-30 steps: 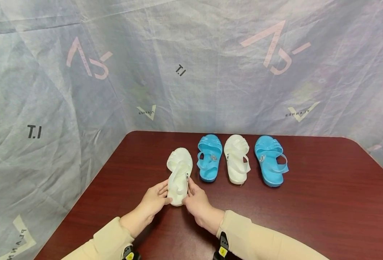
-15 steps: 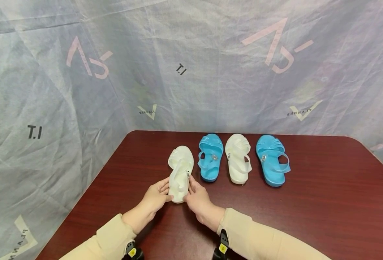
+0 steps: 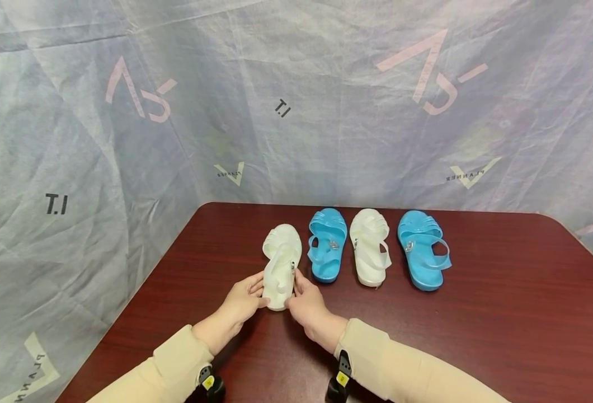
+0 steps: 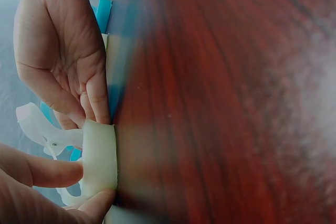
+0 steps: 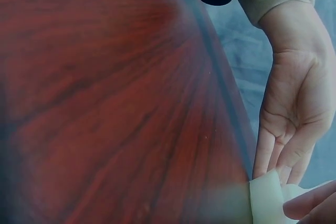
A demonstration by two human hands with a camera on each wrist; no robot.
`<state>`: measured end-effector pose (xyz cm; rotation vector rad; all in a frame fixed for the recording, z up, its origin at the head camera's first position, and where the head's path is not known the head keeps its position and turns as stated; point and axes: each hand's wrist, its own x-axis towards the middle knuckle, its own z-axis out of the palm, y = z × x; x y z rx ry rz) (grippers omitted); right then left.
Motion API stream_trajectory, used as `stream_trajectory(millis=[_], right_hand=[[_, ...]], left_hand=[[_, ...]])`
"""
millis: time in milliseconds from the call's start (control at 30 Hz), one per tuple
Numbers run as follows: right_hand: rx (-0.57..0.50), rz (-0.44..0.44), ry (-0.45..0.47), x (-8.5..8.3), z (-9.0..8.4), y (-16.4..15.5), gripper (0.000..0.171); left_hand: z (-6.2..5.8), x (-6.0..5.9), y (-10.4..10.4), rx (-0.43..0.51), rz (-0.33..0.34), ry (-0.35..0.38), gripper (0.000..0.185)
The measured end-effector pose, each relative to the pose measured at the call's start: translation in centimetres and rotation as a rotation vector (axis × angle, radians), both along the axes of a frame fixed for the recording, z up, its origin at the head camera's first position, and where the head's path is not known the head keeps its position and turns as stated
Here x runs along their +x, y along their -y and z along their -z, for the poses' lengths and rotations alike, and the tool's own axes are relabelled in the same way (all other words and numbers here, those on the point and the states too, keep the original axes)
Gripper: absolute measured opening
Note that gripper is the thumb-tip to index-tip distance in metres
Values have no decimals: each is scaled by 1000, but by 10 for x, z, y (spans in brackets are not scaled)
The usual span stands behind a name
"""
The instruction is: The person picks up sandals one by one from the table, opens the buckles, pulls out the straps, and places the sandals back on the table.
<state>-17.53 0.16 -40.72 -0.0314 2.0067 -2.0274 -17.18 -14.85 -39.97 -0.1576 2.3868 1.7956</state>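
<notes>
Where the two hands meet, a white sandal (image 3: 281, 265) lies flat on the dark red table (image 3: 478, 336), toe pointing away from the person, at the left end of a row of four. The left hand (image 3: 241, 302) touches the heel end from the left with fingers nearly straight and only lightly bent. The right hand (image 3: 306, 305) bears on the heel end from the right, fingers extended along the sole edge near the strap buckle; the left wrist view shows thumb and fingertip pinching the heel rim. Just beside the sandal to the right stands a blue sandal (image 3: 326, 243), then a second white sandal (image 3: 369, 246), then a second blue sandal (image 3: 422, 249), all apart from one another. Printed grey sheeting (image 3: 75, 140) forms the backdrop behind the table.
</notes>
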Motion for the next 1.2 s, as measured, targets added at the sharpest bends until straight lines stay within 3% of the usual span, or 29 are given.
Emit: stream_trajectory(millis=[300, 1200], right_hand=[[54, -7, -2, -6, 2, -1, 81], [88, 1, -14, -16, 0, 3, 80]], left_hand=[[2, -8, 1, -9, 0, 16, 65], [1, -27, 4, -27, 57, 39, 65]])
